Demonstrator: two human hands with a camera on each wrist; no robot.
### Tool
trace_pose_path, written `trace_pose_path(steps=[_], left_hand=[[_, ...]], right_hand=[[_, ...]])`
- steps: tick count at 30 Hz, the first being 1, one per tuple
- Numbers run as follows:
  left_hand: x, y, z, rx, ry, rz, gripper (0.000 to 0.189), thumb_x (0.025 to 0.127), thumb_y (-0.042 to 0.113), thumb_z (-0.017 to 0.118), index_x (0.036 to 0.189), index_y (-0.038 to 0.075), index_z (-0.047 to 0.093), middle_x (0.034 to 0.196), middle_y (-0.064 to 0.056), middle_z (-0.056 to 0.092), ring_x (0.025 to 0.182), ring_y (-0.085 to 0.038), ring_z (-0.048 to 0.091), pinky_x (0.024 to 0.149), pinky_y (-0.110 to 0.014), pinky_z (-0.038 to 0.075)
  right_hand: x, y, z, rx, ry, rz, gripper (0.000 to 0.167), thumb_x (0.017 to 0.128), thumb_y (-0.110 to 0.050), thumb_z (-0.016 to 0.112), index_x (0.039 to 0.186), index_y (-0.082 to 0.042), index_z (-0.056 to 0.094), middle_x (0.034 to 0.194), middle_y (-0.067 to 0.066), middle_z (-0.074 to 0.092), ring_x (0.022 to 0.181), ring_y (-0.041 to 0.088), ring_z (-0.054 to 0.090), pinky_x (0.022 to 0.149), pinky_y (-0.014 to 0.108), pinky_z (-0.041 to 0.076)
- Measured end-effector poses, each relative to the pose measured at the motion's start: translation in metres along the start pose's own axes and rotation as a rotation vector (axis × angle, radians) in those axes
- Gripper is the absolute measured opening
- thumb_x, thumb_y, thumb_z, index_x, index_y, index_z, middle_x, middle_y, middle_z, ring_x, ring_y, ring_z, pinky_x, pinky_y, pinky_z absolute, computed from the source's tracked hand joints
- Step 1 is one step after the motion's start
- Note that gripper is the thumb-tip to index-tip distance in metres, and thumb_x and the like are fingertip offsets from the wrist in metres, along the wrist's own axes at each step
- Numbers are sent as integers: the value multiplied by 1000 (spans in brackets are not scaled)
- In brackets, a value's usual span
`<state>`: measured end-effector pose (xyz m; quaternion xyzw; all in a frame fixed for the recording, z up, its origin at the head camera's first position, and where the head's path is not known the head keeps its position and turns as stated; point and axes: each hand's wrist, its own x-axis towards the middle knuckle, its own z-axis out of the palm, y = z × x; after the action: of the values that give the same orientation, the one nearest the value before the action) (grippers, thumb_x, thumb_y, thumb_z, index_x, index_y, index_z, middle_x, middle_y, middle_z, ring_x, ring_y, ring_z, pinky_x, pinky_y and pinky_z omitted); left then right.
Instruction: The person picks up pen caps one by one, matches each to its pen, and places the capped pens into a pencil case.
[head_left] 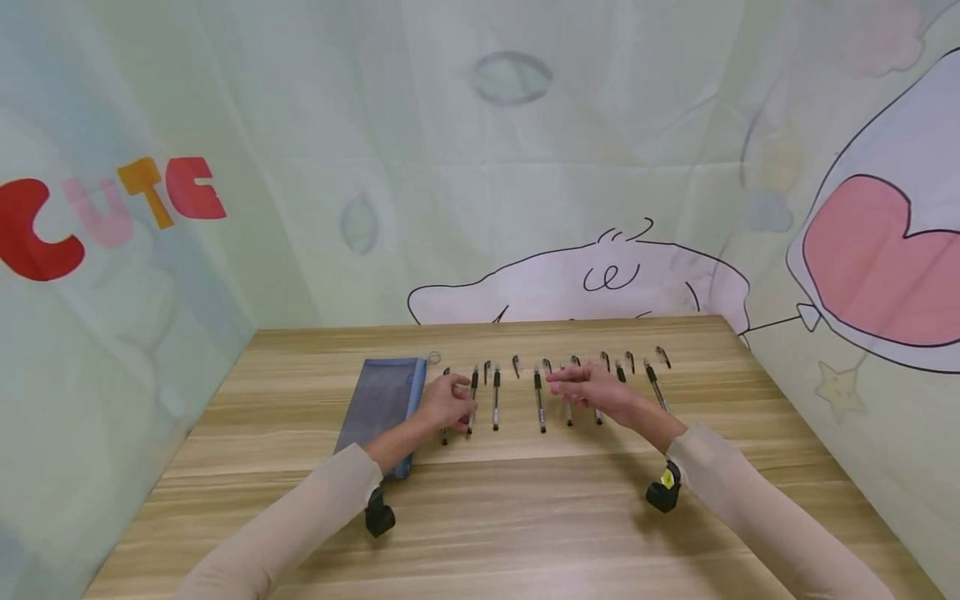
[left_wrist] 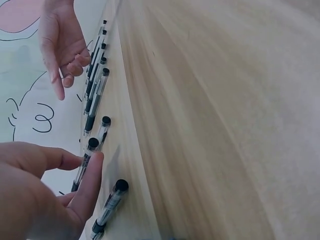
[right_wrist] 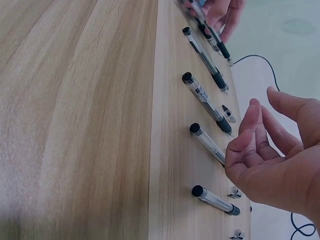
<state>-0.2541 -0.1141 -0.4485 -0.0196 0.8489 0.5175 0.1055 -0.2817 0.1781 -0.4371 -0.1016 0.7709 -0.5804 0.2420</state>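
My left hand (head_left: 447, 402) pinches a clear gel pen (left_wrist: 92, 145) with a black end between thumb and fingers, as the left wrist view shows. Close beside it lies another pen (left_wrist: 111, 202), nearest the pouch. To the right, several more pens, such as this uncapped pen (head_left: 539, 400), form a row with their black grips pointing away from me. Over the row hovers my right hand (head_left: 596, 389), its fingers loosely bent and nothing between them. Part of the row is hidden beneath that hand. Loose black pen caps (head_left: 516, 366) lie behind the pens.
A blue-grey zip pouch (head_left: 381, 398) with a ring (head_left: 434, 357) at its far corner lies left of the pens. Everything sits on a wood-grain table (head_left: 495, 517). A printed curtain (head_left: 322, 167) hangs behind the table and along its sides.
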Motion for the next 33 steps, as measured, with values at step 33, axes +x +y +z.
trace_pose_path(steps=[33], left_hand=[[-38,-7,-12,-364,-55,-80,50,95,0,65,142,-4,51,109,-10,58,79,-14,66,66,-27,67]], right_hand=[[26,-6,10,5,31,52,43,102,-22,65,141,-4,59,139,13,64,117,19,62,102,31,57]])
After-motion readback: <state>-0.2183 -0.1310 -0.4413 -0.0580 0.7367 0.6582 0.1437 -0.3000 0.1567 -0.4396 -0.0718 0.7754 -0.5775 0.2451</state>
